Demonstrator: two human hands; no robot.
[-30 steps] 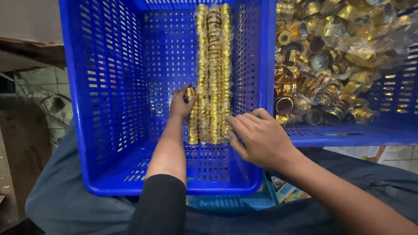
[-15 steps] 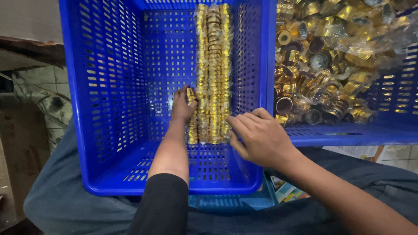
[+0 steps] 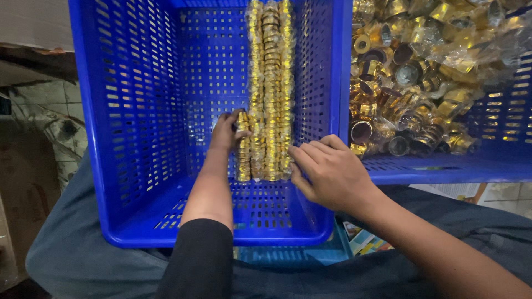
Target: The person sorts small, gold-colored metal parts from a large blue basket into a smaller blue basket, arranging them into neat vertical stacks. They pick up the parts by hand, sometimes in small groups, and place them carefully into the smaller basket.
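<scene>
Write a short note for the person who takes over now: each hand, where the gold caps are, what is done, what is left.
Left hand: inside the blue crate, fingers on the top of a short row of gold caps.
Right hand: pressed against the right side of the long rows.
Done: three long rows stand side by side along the crate floor; a fourth, short row is begun on their left.
Left: a heap of loose caps lies in the second crate on the right.

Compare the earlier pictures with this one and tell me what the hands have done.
Almost nothing visibly changed. The left hand stays at the top of the short row of gold caps in the blue crate, and the right hand stays against the long rows. Nothing was picked up or let go.
</scene>
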